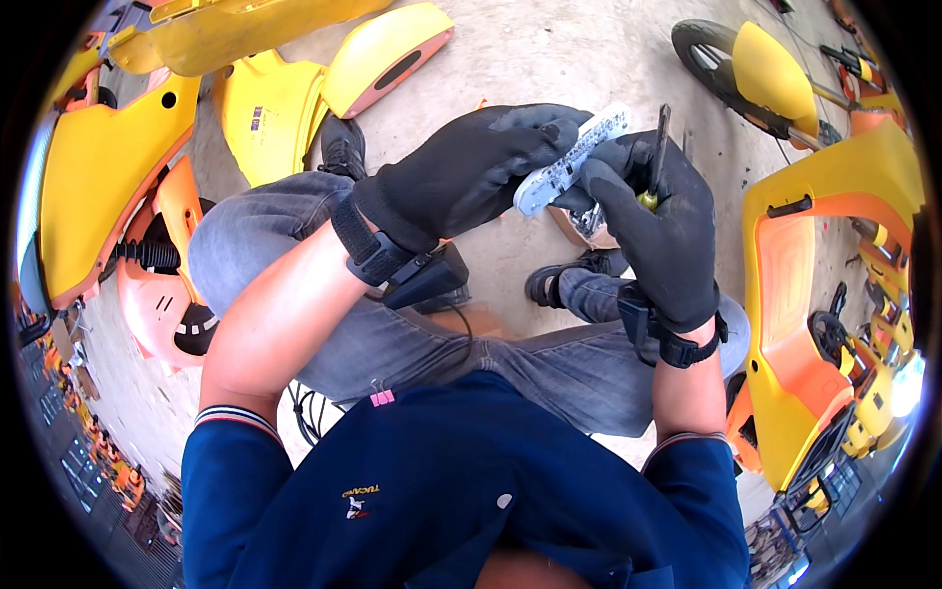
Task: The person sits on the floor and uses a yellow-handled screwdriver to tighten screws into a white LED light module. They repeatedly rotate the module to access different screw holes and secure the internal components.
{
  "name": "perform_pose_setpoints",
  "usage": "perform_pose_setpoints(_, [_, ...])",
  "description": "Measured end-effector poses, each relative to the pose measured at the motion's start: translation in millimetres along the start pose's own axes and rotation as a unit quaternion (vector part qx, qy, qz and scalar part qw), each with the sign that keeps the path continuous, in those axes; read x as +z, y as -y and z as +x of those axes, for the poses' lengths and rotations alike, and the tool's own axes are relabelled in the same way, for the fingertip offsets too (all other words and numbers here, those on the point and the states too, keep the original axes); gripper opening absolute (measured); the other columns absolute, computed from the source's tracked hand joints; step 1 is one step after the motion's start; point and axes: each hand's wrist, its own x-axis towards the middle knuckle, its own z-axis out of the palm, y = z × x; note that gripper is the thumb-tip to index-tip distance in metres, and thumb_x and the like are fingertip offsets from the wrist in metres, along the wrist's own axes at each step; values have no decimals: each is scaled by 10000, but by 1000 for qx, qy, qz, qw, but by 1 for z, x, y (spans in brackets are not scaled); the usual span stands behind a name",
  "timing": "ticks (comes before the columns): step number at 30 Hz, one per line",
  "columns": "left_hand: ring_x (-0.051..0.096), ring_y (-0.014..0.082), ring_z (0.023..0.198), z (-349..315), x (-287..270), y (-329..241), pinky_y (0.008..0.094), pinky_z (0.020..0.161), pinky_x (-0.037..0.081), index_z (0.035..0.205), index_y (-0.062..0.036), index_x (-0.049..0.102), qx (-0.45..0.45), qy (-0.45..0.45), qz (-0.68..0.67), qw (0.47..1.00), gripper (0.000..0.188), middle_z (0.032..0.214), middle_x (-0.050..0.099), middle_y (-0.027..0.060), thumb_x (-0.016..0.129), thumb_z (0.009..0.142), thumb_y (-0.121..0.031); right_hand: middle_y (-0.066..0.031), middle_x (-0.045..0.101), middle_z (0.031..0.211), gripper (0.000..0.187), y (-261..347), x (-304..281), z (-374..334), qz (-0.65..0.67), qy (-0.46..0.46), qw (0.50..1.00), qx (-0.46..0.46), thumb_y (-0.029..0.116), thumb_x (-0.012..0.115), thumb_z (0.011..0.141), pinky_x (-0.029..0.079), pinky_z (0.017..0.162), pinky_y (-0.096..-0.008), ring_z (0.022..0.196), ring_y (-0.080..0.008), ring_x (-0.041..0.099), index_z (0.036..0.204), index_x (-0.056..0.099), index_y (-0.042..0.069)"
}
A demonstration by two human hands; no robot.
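Both my hands wear black gloves and are raised above my lap. My left hand (461, 172) grips a long, flat, pale grey-white part (551, 177) with rounded ends and dark speckled marks, like a circuit board or light strip. It is tilted, its upper end to the right. My right hand (672, 236) is closed round a slim tool with a dark shaft (662, 137) and a yellow-green part, which looks like a screwdriver. The shaft points away from me, and the fingers are close beside the part's right side. The tool's lower end is hidden in the palm.
Below my hands a small cardboard box (569, 228) stands on the concrete floor (549, 59), partly hidden. Yellow body panels (260, 118) and an orange-pink vehicle piece (162, 294) lie left. A wheel with a yellow fender (770, 79) and a yellow-orange frame (785, 294) stand right.
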Motion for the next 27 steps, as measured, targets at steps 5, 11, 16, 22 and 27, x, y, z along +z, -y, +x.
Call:
perform_pose_setpoints(5, [582,280,1160,2,-4,-7,350,1015,454,1368,-14,494,33,16,65,997,435,1326,560,166,569,954,-124,-50,668,821,123,-4,-3,2,-40,-12,999,29,68,681,854,475,686,-239,754,-92,614,928,650,-26])
perform_pose_setpoints(11, [600,232,1148,1,-4,-8,336,999,468,1366,-16,500,5,21,21,1000,417,1303,583,143,561,964,-107,-32,606,679,151,2,-4,3,5,-21,997,78,132,698,837,423,550,-241,609,-71,533,872,643,-5])
perform_pose_setpoints(16, [628,215,1119,2,-3,-5,329,977,492,1377,9,475,-45,11,-90,995,418,1295,595,152,539,975,-86,-21,612,706,137,1,-8,4,60,-49,993,94,123,680,859,432,556,-225,601,-65,531,895,654,-6])
perform_pose_setpoints(22, [640,248,1117,2,2,-2,354,966,517,1394,40,439,-44,-19,-266,963,441,1270,609,189,533,983,-86,-122,629,1076,217,-6,-25,7,197,-52,974,100,65,587,915,502,637,-241,805,-123,594,1104,621,-38])
perform_pose_setpoints(27, [651,245,1096,4,3,-7,359,946,536,1391,42,440,-57,-51,-353,932,459,1241,628,185,567,960,-55,-190,587,1157,470,-31,-62,21,326,-77,939,82,63,612,899,542,762,-261,902,-203,640,1316,442,-73])
